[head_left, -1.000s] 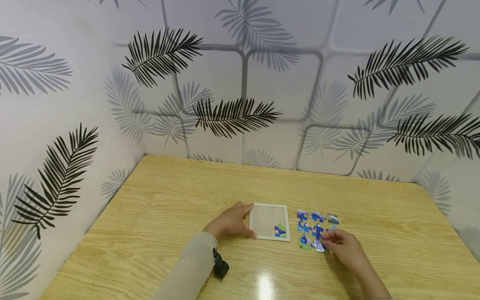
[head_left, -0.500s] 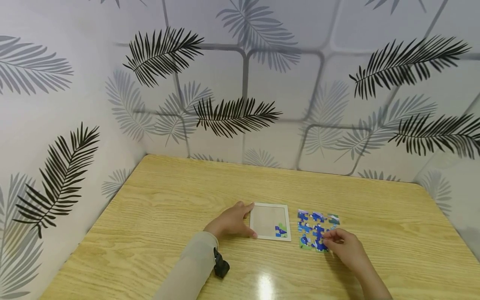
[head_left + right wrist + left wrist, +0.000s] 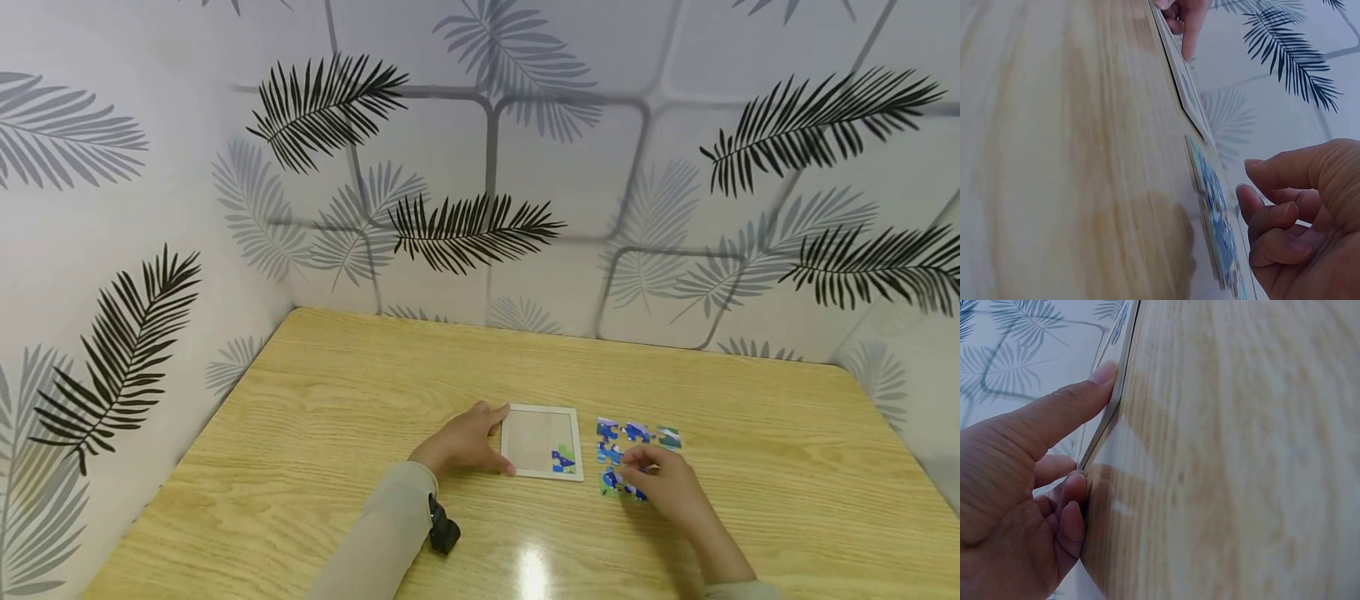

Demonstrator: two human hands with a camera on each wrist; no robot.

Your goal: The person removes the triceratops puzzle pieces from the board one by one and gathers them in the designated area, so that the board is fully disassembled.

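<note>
Head view: left hand (image 3: 461,439) steadies square white-rimmed tray (image 3: 542,411) on woodgrain table (image 3: 337,400)

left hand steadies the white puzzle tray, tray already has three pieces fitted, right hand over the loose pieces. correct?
Not quite. The puzzle tray holds one fitted piece, in its near right corner, not three; the head view shows it. The rest stands: the left hand steadies the tray's left edge, and the right hand is over the loose pieces.

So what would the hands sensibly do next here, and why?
Probably the right hand should pinch one of the loose puzzle pieces under its fingers. It hovers over them with curled fingers that seem to hold nothing, while the left hand steadies the white tray, which holds only one piece.
</note>
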